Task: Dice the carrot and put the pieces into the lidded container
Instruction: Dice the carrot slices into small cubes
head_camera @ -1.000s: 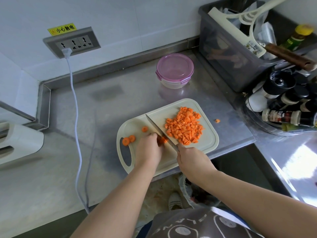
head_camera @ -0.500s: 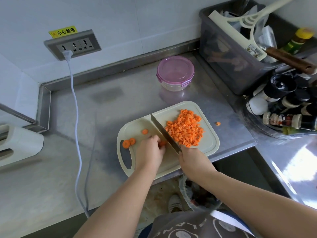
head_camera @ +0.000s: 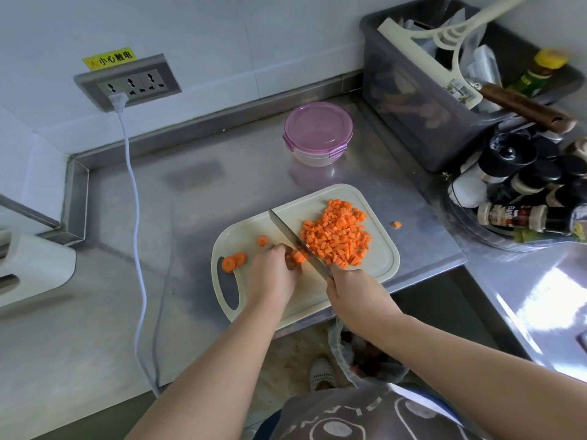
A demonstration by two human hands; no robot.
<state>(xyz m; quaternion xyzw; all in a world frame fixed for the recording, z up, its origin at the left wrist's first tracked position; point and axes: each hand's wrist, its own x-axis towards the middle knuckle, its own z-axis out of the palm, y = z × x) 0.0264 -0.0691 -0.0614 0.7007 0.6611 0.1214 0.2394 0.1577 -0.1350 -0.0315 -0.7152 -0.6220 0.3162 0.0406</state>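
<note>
A cream cutting board (head_camera: 379, 268) lies on the steel counter. On its right half sits a heap of diced carrot (head_camera: 338, 238). My right hand (head_camera: 352, 293) grips the handle of a knife (head_camera: 293, 238), whose blade stands edge-down just left of the heap. My left hand (head_camera: 273, 269) holds a small carrot piece (head_camera: 298, 257) with curled fingers against the blade. Three carrot slices (head_camera: 234, 261) lie at the board's left. The container with a purple lid (head_camera: 318, 132), closed, stands behind the board.
One carrot cube (head_camera: 396, 224) lies on the counter right of the board. A grey bin (head_camera: 422, 100) with utensils and a rack of spice bottles (head_camera: 521, 198) crowd the right. A white cable (head_camera: 135, 211) runs from the wall socket across the counter. A waste bag (head_camera: 365, 357) sits below.
The knife blade has turned from lying tilted with its flat face showing to standing on edge over the piece my left hand holds. The hands have barely shifted.
</note>
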